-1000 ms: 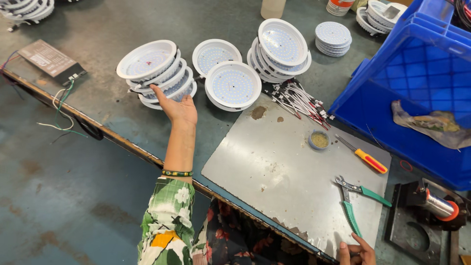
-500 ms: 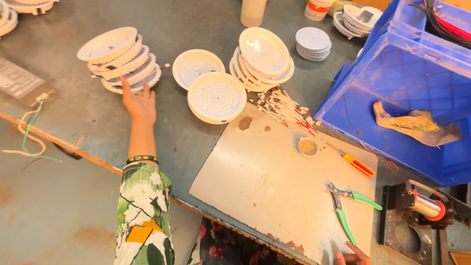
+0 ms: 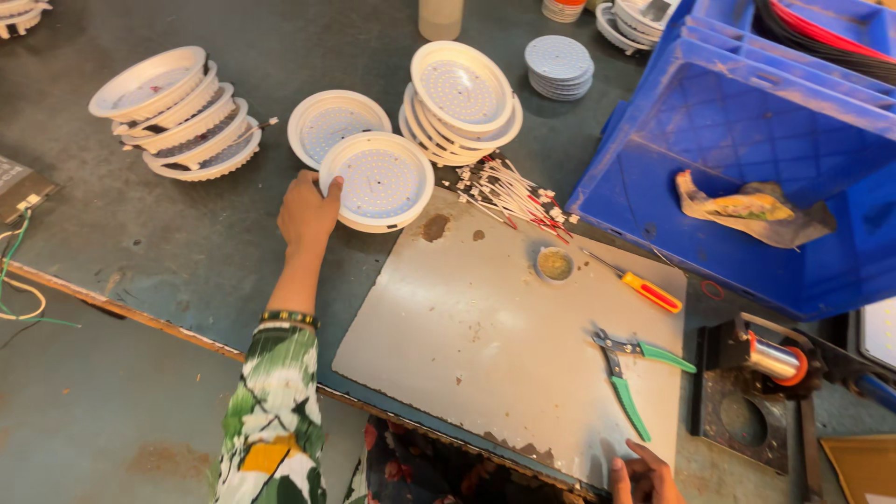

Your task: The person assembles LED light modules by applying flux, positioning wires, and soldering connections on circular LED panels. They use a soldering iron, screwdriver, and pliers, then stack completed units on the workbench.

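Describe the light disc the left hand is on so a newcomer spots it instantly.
Start at the grey metal sheet lying on the dark workbench. At its top-left corner lies a white round lamp disc, face up, with a grid of small dots inside. Unlike the stacked discs behind it, it is single, overlaps the sheet's corner, and the left hand grips its rim.

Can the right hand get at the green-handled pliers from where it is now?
Probably yes. The right hand rests at the near edge of the metal sheet, and the green-handled pliers lie open on that sheet just beyond it, with nothing between them.
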